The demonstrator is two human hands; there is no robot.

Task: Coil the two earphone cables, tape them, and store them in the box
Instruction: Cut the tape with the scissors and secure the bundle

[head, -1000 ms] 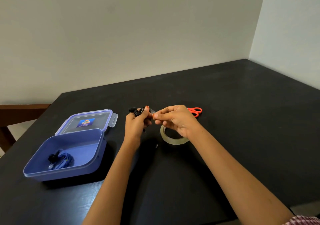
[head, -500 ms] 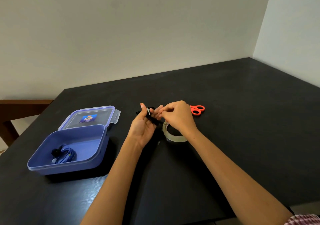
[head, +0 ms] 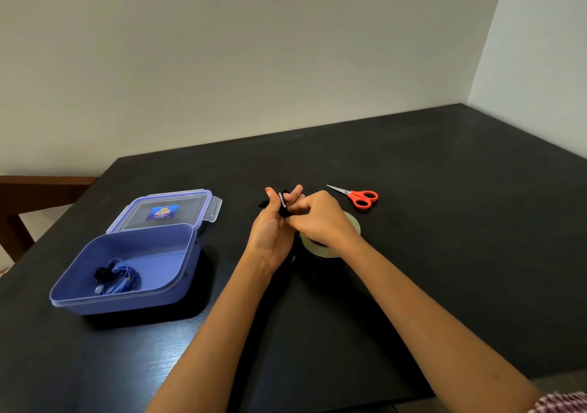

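Note:
My left hand (head: 270, 234) holds a coiled black earphone cable (head: 281, 209) above the dark table, palm turned toward me, fingers and thumb around the bundle. A strip of clear tape (head: 282, 199) crosses the bundle. My right hand (head: 320, 219) pinches the bundle from the right, fingers curled. A roll of clear tape (head: 317, 247) lies on the table right under my right hand, partly hidden by it. The open blue box (head: 171, 288) stands at the left with a coiled blue earphone cable (head: 117, 277) inside it.
The box's lid (head: 168, 211) lies flat behind the box. Orange-handled scissors (head: 360, 196) lie to the right of my hands. A brown wooden chair (head: 28, 190) stands past the table's left edge. Walls meet at the far right corner.
My left hand has turned palm-up with the black bundle. My right hand shifted from pulling the tape strip to pressing at the bundle. The scissors are now fully uncovered.

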